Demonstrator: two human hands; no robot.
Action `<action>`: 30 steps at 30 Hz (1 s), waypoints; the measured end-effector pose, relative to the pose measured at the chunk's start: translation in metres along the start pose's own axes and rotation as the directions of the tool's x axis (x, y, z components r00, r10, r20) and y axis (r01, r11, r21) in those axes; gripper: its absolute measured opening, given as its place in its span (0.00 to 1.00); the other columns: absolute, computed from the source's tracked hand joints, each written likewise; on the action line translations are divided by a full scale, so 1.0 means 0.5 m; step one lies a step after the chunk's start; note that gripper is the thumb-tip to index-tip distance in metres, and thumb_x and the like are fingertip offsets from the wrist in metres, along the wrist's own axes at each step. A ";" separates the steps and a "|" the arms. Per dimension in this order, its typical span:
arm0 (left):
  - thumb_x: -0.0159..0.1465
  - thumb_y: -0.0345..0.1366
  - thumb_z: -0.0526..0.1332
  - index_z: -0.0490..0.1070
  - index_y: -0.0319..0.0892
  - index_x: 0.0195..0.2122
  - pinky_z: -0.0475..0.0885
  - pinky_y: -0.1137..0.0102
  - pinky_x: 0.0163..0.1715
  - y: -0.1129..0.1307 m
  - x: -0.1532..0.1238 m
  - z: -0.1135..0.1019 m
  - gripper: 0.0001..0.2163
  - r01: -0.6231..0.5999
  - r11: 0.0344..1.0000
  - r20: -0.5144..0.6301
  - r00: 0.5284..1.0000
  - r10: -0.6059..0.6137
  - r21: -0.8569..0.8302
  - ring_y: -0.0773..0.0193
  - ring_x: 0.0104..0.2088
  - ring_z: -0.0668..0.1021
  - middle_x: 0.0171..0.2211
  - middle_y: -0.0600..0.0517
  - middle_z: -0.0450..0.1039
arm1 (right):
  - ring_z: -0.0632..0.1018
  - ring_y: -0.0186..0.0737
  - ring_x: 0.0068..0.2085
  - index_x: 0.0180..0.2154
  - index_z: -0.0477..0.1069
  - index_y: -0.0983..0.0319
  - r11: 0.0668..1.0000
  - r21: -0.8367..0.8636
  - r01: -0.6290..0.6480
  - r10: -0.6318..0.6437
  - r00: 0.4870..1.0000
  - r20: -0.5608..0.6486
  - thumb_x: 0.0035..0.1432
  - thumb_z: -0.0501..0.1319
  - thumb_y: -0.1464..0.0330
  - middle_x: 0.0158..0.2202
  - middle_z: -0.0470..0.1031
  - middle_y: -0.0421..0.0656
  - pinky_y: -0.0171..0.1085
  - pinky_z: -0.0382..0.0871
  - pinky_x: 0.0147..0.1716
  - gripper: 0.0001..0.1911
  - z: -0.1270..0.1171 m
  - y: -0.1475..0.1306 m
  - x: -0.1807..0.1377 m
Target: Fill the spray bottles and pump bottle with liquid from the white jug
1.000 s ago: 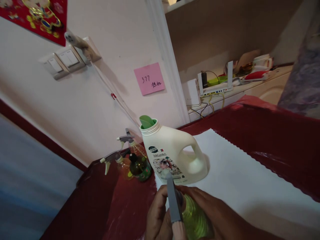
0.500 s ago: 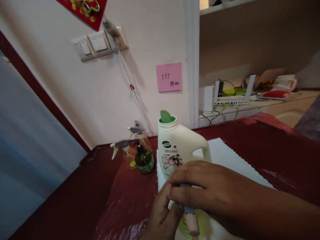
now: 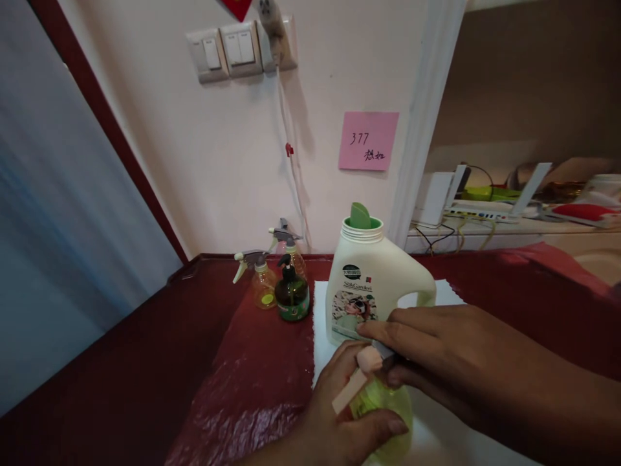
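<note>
A clear spray bottle (image 3: 391,401) with yellow-green liquid stands low in the view. My left hand (image 3: 334,404) is wrapped round its upper body, the thumb across the front. On top, my right hand (image 3: 431,340) grips the grey and beige spray head (image 3: 371,359), whose nozzle and trigger point left toward me. My right fingers hide much of the head and neck. Just behind my hands is a pale detergent jug (image 3: 349,259), uncapped, with a green spout in its mouth. It rests on a white cloth or sheet (image 3: 321,323).
Left of the jug stand a dark pump bottle (image 3: 292,294), an orange-tinted spray bottle (image 3: 264,285) and another spray bottle (image 3: 295,259) behind. Dark red plastic (image 3: 262,369) covers the table. A white router (image 3: 485,210) and cables occupy the shelf at right.
The spray head has turned, its nozzle swinging from facing me to facing left. My right hand has shifted right round it. The view has shifted, so the background sits further right.
</note>
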State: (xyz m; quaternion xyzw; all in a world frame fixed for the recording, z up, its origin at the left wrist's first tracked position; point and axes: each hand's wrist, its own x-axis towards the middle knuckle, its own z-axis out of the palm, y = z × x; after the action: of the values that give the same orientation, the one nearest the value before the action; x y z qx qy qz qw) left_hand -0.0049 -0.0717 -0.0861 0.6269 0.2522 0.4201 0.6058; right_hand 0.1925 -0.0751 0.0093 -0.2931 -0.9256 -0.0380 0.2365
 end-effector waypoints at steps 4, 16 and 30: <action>0.56 0.48 0.73 0.76 0.46 0.47 0.74 0.56 0.46 -0.005 -0.006 0.006 0.21 0.051 0.998 0.008 0.999 -0.051 -0.042 0.44 0.50 0.77 0.43 0.46 0.76 | 0.76 0.37 0.32 0.57 0.67 0.64 0.999 -0.049 0.018 -0.019 1.000 -0.020 0.74 0.50 0.74 0.36 0.75 0.41 0.32 0.66 0.29 0.15 0.005 -0.004 -0.006; 0.52 0.43 0.76 0.76 0.49 0.48 0.75 0.55 0.48 0.001 -0.010 0.016 0.22 0.083 0.994 0.073 0.994 -0.077 -0.077 0.47 0.49 0.80 0.45 0.48 0.78 | 0.82 0.43 0.35 0.56 0.67 0.61 0.976 -0.219 0.009 -0.042 0.989 -0.144 0.79 0.41 0.63 0.43 0.79 0.46 0.39 0.78 0.26 0.20 -0.003 -0.029 -0.007; 0.51 0.41 0.77 0.77 0.46 0.54 0.66 0.44 0.59 0.054 -0.021 -0.009 0.28 -0.005 0.978 -0.061 0.998 0.018 0.206 0.38 0.57 0.73 0.54 0.42 0.74 | 0.79 0.44 0.53 0.69 0.55 0.49 0.958 -0.036 -0.283 0.261 0.921 -0.290 0.74 0.53 0.56 0.61 0.70 0.41 0.36 0.80 0.51 0.26 0.021 -0.008 -0.106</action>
State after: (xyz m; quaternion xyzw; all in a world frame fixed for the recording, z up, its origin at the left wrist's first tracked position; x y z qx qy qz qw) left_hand -0.0192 -0.0817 -0.0624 0.6742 0.3096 0.4145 0.5270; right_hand 0.2240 -0.1041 -0.0242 -0.4193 -0.8306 -0.0819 0.3573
